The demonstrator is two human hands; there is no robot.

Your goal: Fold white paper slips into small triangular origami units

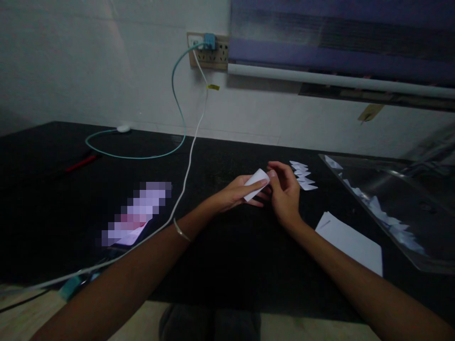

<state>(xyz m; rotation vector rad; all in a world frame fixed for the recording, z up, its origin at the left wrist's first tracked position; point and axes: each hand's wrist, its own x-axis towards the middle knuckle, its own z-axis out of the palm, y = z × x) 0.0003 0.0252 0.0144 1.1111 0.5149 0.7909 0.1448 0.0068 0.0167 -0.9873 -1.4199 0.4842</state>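
Note:
A small folded piece of white paper [256, 183] is held above the dark table. My left hand [234, 193] is closed on it, with the thumb lying across its face and the other fingers behind. At the paper's right edge, the thumb and curved fingers of my right hand [286, 192] pinch its corner. Just beyond my right hand lies a row of folded white paper pieces [303, 176] with pointed ends. Beside my right forearm rests a stack of white paper sheets [350, 244], partly covered by the arm.
A transparent plastic sheet or bag [401, 203] with more folded pieces lies at right. A lit phone [137, 215] is at left. A white cable [188, 166] runs past my left arm; a teal cable [142, 157] loops behind. A red pen-like object [81, 163] lies far left.

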